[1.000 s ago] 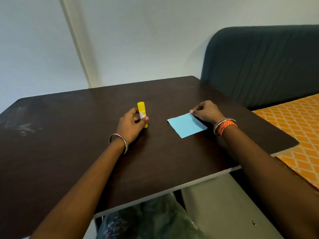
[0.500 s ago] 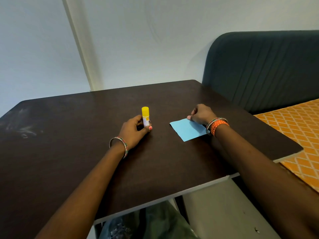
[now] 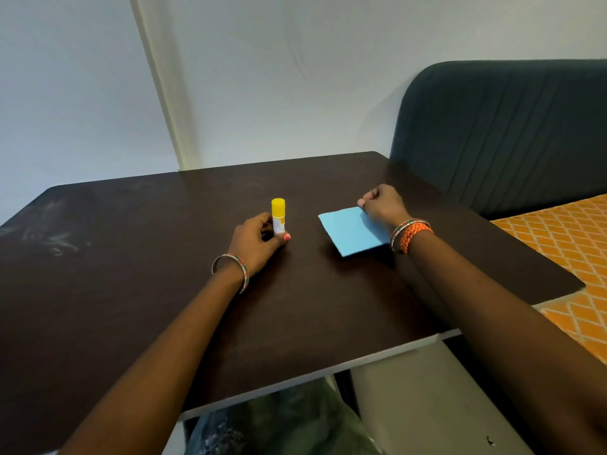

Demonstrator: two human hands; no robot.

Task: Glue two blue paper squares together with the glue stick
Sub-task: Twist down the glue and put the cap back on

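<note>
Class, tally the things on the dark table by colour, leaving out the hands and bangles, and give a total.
Yellow: 1, the capped glue stick standing upright.
Blue: 1 visible blue paper; whether a second square lies under it cannot be told.
Total: 2

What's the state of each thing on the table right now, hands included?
glue stick: upright on the table, yellow cap on.
blue paper: lying on the table, far corner under the right hand; one sheet or two, cannot tell.
left hand: grips the glue stick low on its body.
right hand: fingers curled, pinching the paper's far corner.
</note>
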